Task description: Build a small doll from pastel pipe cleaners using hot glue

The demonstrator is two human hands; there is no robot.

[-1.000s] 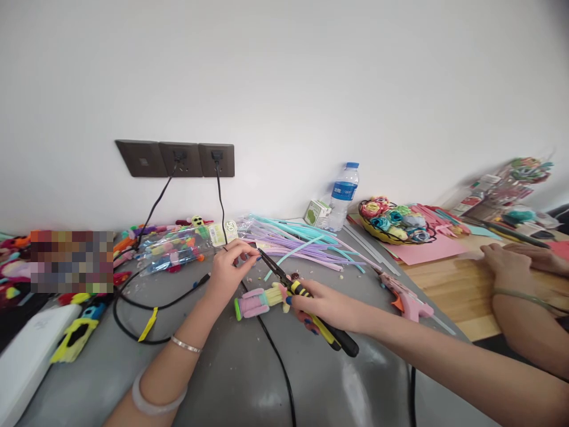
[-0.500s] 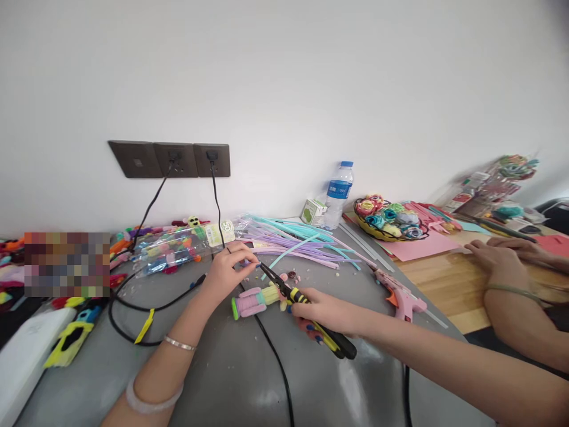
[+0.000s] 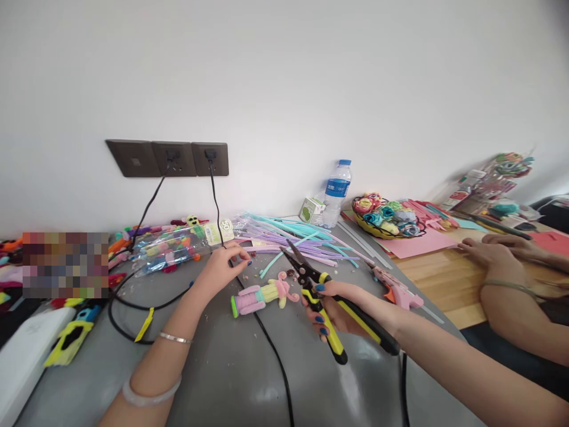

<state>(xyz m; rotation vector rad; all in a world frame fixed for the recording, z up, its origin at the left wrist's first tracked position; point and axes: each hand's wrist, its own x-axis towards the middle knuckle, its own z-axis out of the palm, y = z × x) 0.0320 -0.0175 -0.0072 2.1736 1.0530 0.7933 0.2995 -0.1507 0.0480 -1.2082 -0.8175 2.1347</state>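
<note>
My right hand [image 3: 338,308] grips black and yellow pliers [image 3: 326,296], lifted off the grey table [image 3: 231,379] with their handles spread and jaws apart. Just left of them lies a small pipe-cleaner figure [image 3: 262,295] in pink, green and yellow. My left hand [image 3: 222,267] rests on the table beyond the figure, fingertips pinched together near small scraps; whether it holds a tiny piece is unclear. A black cable [image 3: 271,350] runs under the figure toward me.
A pile of lilac and teal pipe cleaners [image 3: 293,240] lies behind, a bag of coloured bits [image 3: 171,249] to the left. A pink glue gun [image 3: 395,290], water bottle [image 3: 336,193] and basket of paper roses [image 3: 386,219] stand right. Another person's hands [image 3: 498,255] rest on the wooden table.
My right hand lifted the pliers away from my left fingertips and drew them back to the right, jaws now apart. My left hand stayed by the scraps.
</note>
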